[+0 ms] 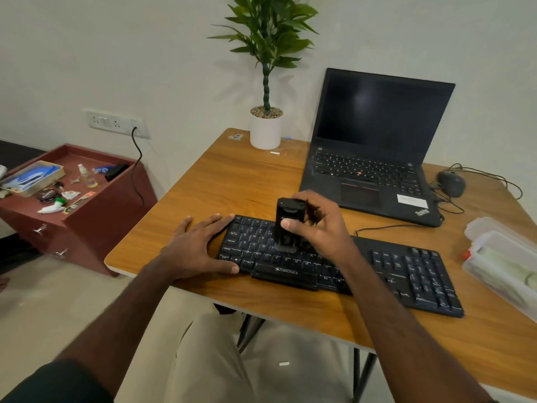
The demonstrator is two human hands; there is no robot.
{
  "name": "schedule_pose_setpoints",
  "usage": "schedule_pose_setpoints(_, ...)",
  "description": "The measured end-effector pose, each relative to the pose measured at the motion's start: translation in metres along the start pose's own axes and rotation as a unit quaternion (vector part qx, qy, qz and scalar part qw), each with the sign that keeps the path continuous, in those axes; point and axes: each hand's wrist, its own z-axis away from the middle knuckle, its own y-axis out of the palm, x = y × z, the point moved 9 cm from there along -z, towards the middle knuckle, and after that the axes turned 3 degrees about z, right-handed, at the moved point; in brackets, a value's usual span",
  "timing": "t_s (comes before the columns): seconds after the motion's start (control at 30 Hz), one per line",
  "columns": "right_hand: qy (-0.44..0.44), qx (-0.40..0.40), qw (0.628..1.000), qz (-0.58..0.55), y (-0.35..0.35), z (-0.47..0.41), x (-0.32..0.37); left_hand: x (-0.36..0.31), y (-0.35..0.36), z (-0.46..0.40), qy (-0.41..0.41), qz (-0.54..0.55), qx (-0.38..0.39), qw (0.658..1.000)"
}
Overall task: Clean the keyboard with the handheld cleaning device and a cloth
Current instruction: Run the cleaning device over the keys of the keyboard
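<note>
At the near edge of the table, my left hand lies flat with fingers spread, pressing against the left end of the keyboard. Just beyond, my right hand grips the handheld cleaning device upright, its brush end touching the keys. Farther back stands the open laptop.

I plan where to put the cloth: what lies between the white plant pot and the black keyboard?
In the head view, only bare wooden table between white plant pot and black keyboard, besides a small white scrap.
</note>
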Motion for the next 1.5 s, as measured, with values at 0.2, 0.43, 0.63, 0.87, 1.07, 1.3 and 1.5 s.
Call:
schedule_pose_setpoints(0.2,0.021,0.020,0.999,0.032,-0.016,0.007,-0.011,0.000,0.000,0.000,-0.001,0.007,0.003,1.000)
schedule_pose_setpoints(0.43,0.010,0.002,1.000,0.022,-0.051,0.005,-0.004,0.001,0.000,0.000,-0.002,0.010,0.000,1.000)
schedule_pose_setpoints(0.63,0.007,0.010,1.000,0.004,-0.015,0.011,-0.004,0.001,0.000,-0.001,0.003,0.005,-0.006,1.000)
schedule_pose_setpoints(0.87,0.021,0.019,0.997,0.071,-0.061,0.028,-0.013,0.002,0.000,-0.002,0.000,0.006,-0.004,1.000)
schedule_pose_setpoints(1.07,-0.010,-0.012,0.998,0.066,-0.067,0.022,0.004,0.002,0.000,-0.002,0.002,0.011,-0.008,1.000)
schedule_pose_setpoints(1.3,0.001,0.000,0.999,0.042,-0.045,0.025,-0.003,0.003,0.001,-0.003,0.009,0.018,-0.017,1.000)
schedule_pose_setpoints(1.5,0.002,-0.002,0.999,0.051,-0.078,0.027,0.000,0.006,0.001,-0.005,0.010,0.010,-0.019,1.000)
